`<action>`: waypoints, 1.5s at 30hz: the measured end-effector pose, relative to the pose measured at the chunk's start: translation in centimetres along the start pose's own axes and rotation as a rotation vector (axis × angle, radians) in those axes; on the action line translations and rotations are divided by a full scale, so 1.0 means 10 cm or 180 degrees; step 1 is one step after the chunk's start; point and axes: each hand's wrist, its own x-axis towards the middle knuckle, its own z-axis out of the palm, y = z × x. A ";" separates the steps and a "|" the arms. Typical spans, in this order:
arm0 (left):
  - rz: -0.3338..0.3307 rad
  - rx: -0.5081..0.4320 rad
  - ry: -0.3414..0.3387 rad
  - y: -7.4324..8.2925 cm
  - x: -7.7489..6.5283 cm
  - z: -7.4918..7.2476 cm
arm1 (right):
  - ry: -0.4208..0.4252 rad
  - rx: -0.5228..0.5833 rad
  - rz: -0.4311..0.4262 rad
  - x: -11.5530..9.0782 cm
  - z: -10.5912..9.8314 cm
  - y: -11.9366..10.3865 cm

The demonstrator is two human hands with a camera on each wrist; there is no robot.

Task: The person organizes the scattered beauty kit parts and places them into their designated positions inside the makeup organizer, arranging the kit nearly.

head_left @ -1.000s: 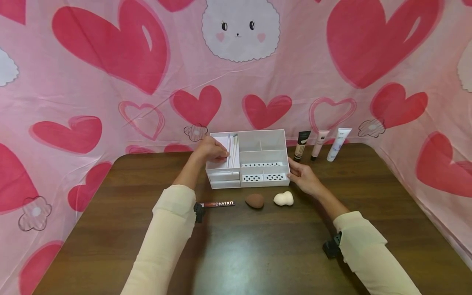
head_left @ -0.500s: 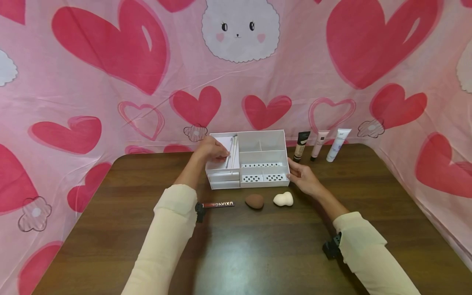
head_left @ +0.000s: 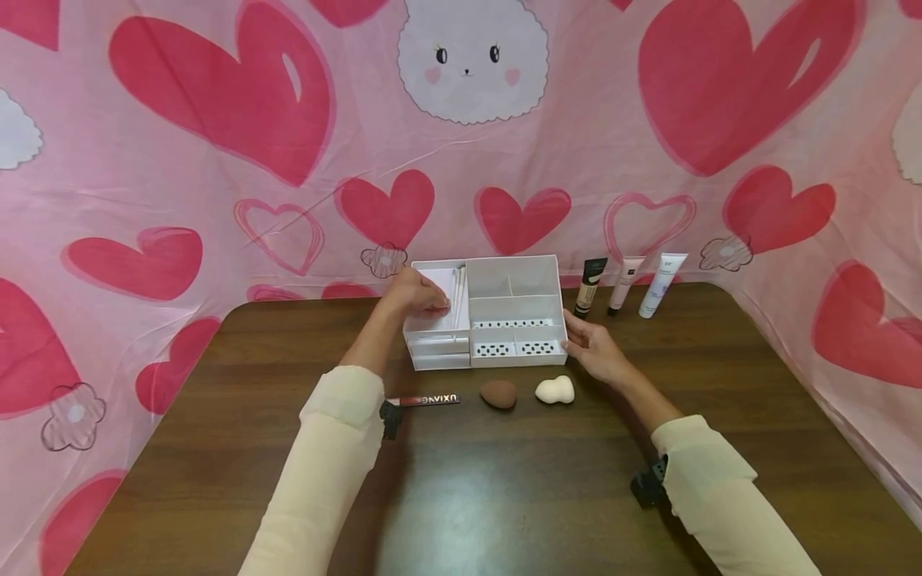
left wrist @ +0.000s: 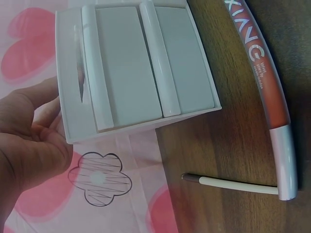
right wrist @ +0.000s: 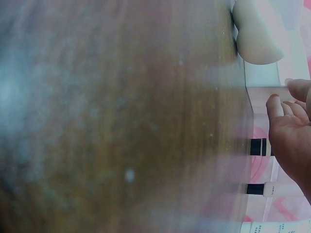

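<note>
A white makeup organizer (head_left: 515,308) stands on the table, with two drawers (left wrist: 125,68) under its left compartment. My left hand (head_left: 414,292) reaches over the left wall into that compartment. Its fingertips are right at several thin pale sticks (head_left: 458,296); the box wall hides them in the left wrist view, so I cannot tell whether they still pinch one. Through the front panel shows a slim stick with a dark pointed end (left wrist: 80,73). My right hand (head_left: 596,350) rests against the organizer's right side, fingers (right wrist: 274,104) extended along it.
In front of the organizer lie a lip gloss tube (head_left: 425,400), a brown sponge (head_left: 499,394) and a cream sponge (head_left: 555,390). A dark-tipped stick (left wrist: 233,185) lies beside the gloss. Black-capped (head_left: 591,286), pink (head_left: 624,285) and white (head_left: 663,285) tubes stand behind my right hand.
The stick at my left fingertips stood apart from the others; it has tilted right and now sits close beside them. My right hand and the organizer stay in place.
</note>
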 end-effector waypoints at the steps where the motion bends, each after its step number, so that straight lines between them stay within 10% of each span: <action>1: 0.0017 -0.0004 -0.0012 -0.01 -0.01 0.00 | 0.0000 -0.0008 0.0003 0.00 0.00 0.00; 22: 0.0480 0.0247 -0.0125 -0.15 -0.18 -0.11 | 0.0002 -0.0034 -0.0021 -0.01 0.01 0.01; 45: 0.1257 -0.0685 0.0534 -0.59 -0.35 -0.34 | 0.0002 -0.0099 -0.0008 -0.01 -0.01 -0.01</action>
